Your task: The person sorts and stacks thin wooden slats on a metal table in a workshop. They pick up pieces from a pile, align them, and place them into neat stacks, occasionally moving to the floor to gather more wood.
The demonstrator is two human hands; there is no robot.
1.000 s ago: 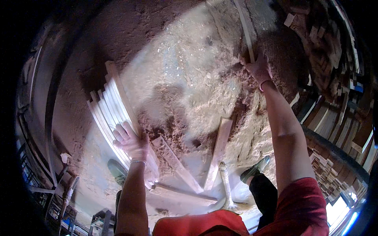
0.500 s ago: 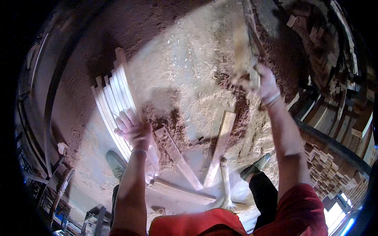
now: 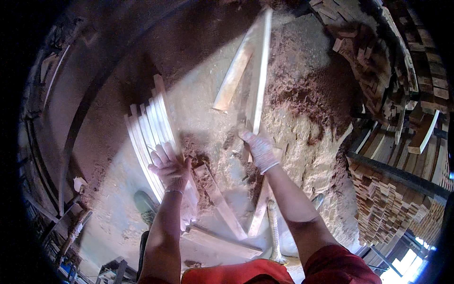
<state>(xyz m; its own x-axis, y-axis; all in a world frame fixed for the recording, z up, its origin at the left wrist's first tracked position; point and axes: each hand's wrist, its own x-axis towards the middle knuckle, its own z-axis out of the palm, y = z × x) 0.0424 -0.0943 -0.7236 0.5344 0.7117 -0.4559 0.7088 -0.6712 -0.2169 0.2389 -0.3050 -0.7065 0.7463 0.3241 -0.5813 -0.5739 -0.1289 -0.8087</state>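
Note:
My left hand (image 3: pixel 170 166), in a pale work glove, lies with its fingers apart on a bundle of light wooden strips (image 3: pixel 150 118) that sit side by side on the left. In front of me, my gloved right hand (image 3: pixel 261 150) is closed round the near end of a long, narrow wooden strip (image 3: pixel 261 71), which points away from me. Just left of that strip, a wider wooden board (image 3: pixel 235 75) slants across the floor. Between my arms lie two more wooden pieces, a left one (image 3: pixel 221 201) and a right one (image 3: pixel 261 208), the latter partly covered by my right forearm.
Reddish sawdust (image 3: pixel 302 99) covers much of the dirt floor. Cut wood is stacked on a rack (image 3: pixel 397 175) at the right. A ribbed, pale upright piece (image 3: pixel 272 227) stands near my red clothing. A dark curved bar (image 3: pixel 75 109) runs along the left.
My right hand has swung left and nearer to me, bringing a wooden strip along. The slanting board now shows left of the strip. My left hand stays on the bundle; the view has shifted slightly.

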